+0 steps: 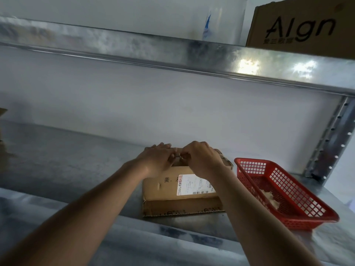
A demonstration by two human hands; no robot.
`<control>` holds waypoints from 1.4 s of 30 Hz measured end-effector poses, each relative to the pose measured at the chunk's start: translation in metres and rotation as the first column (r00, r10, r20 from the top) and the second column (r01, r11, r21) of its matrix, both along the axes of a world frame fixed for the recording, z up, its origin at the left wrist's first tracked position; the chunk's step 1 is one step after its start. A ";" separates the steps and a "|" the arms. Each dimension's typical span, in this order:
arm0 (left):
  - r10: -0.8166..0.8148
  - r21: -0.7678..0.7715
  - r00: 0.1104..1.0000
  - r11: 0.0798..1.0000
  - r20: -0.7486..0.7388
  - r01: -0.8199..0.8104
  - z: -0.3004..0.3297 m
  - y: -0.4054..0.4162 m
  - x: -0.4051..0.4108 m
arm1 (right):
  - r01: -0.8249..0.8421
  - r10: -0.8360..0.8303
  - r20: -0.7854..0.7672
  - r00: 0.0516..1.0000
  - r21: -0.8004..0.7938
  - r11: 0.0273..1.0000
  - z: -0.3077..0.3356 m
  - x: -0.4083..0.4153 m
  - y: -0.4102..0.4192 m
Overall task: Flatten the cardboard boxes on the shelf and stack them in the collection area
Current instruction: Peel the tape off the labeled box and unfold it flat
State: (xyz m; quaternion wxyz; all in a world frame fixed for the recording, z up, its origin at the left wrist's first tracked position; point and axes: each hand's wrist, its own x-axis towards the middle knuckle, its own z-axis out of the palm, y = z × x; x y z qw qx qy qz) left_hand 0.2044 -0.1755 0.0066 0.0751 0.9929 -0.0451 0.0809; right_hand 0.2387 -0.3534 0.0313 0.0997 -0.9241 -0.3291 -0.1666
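- The cardboard box [179, 186] sits on the metal shelf [76, 160], just left of a red basket [286, 192], its labelled face toward the camera and a loose flap lying flat on the shelf in front.
- The left hand [157, 160] rests on the box's top far edge, fingers curled over it; it looks to be gripping the edge or a flap, though the fingertips are hidden.
- The right hand [203, 160] is curled beside it, fingertips pinching something small at the top seam, probably tape or a flap edge; it is too small to tell which.
- The step in hand seems to be opening the top seam so the box can collapse.
- To do it well, steady the box with one hand while the other peels along the seam, not upward, so the cardboard does not tear.
- Keep the box clear of the basket when the flaps swing out.
- A second box [301, 29] waits on the shelf above.
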 end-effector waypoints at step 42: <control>-0.026 -0.120 0.999 0.992 0.037 0.030 0.002 0.002 -0.004 | 0.101 -0.026 -0.159 0.987 0.483 0.870 -0.010 0.010 -0.038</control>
